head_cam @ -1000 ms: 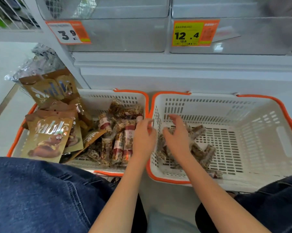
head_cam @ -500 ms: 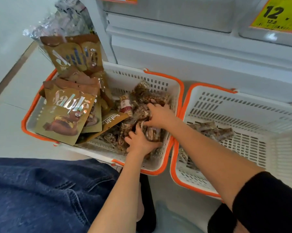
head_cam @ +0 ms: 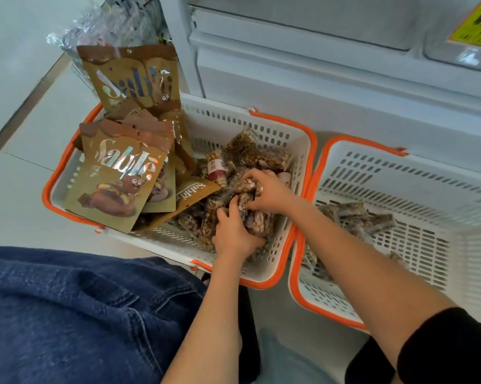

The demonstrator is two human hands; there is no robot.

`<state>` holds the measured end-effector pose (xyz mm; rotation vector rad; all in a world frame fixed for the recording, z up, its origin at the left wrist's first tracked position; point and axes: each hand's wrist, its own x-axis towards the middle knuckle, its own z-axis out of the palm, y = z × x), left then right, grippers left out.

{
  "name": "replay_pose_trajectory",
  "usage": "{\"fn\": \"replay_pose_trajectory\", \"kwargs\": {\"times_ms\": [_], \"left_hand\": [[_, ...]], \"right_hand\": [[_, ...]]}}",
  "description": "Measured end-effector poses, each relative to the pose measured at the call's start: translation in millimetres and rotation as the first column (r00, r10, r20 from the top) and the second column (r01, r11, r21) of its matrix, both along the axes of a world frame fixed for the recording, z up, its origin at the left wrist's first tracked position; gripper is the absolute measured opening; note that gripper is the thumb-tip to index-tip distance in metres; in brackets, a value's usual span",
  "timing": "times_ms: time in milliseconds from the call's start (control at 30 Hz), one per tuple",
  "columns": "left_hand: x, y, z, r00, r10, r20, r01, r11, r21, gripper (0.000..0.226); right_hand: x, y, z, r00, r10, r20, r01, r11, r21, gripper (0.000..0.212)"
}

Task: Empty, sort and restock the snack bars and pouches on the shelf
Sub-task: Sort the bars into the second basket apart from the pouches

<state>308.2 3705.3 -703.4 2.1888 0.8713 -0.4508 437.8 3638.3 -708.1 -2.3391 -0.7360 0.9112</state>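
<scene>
- Hands first: both of mine are down in the left basket (head_cam: 264, 275), the one at 9 o'clock of the pair on the floor, rim to rim with the right basket (head_cam: 378, 151) at 3 o'clock.
- My left hand (head_cam: 235, 234) has its fingers curled around a bundle of snack bars (head_cam: 257, 220); it comes in from 6 o'clock.
- My right hand (head_cam: 270, 191) reaches across from 3 o'clock, fingers bent and pinching the top of the same bundle, just beyond the left hand at 12 o'clock of it.
- The gripped bars run lengthwise roughly from 12 to 6 o'clock, between the two palms; loose bars (head_cam: 250, 153) lie heaped around them in the same half of the basket.
- Gold pouches (head_cam: 117, 176) stand and lean in the 9 o'clock half of that basket, apart from my fingers.
- Sorted bars (head_cam: 355, 217) already lie in the right basket, at 3 o'clock of the bundle.
- My judgement: the bundle must travel toward 3 o'clock over the two touching orange rims. The right arm already crosses that way, so it is the nearer carrier.
- The shelf (head_cam: 317, 65) stands at 12 o'clock, its visible bins looking emptied; restocking seems well ahead.
</scene>
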Motion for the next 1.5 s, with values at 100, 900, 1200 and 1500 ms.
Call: {"fn": "replay_pose_trajectory", "kwargs": {"times_ms": [100, 900, 1200, 1500], "left_hand": [[-4.5, -5.5, 15.9, 0.999, -0.003, 0.054, 0.001, 0.999, 0.046, 0.106], [18.2, -158.8, 50.8, 0.859, -0.437, 0.265, 0.501, 0.825, -0.263, 0.089], [24.2, -129.1, 53.2, 0.924, -0.240, 0.297, 0.335, 0.884, -0.327, 0.083], [6.5, -23.6, 36.5, 0.889, 0.287, 0.358, -0.318, 0.948, 0.031, 0.052]], "right_hand": [[-7.5, -8.3, 19.2, 0.996, -0.080, -0.032, 0.084, 0.987, 0.138, 0.052], [-77.4, -225.7, 65.2, 0.519, -0.850, -0.089, 0.780, 0.429, 0.456, 0.035], [-89.7, -196.7, 38.0, 0.636, -0.760, -0.131, 0.747, 0.564, 0.352, 0.042], [-51.3, -96.2, 74.8, 0.824, -0.566, -0.033, 0.512, 0.718, 0.471, 0.039]]}}
